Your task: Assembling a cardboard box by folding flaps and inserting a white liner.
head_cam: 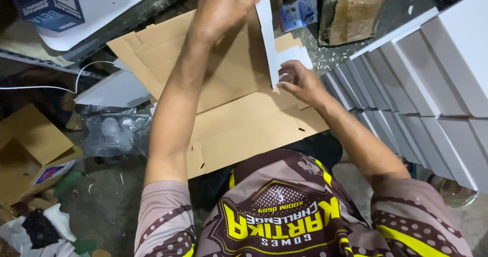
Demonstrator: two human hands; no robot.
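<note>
A white die-cut card piece [268, 31] stands on edge over a flattened brown cardboard sheet [239, 119] that lies across my lap. My left hand [223, 3] pinches the top of the white piece near the upper frame edge. My right hand [300, 81] grips its lower end, fingers curled against the fold where a white flap [295, 56] spreads out on the cardboard.
Several white folded boxes [422, 79] are stacked in a row at the right. A blue carton [48, 5] on a white sheet sits top left. A clear plastic bag [114, 132], cardboard scraps [30, 145], cloth and a white cable lie on the concrete floor at left.
</note>
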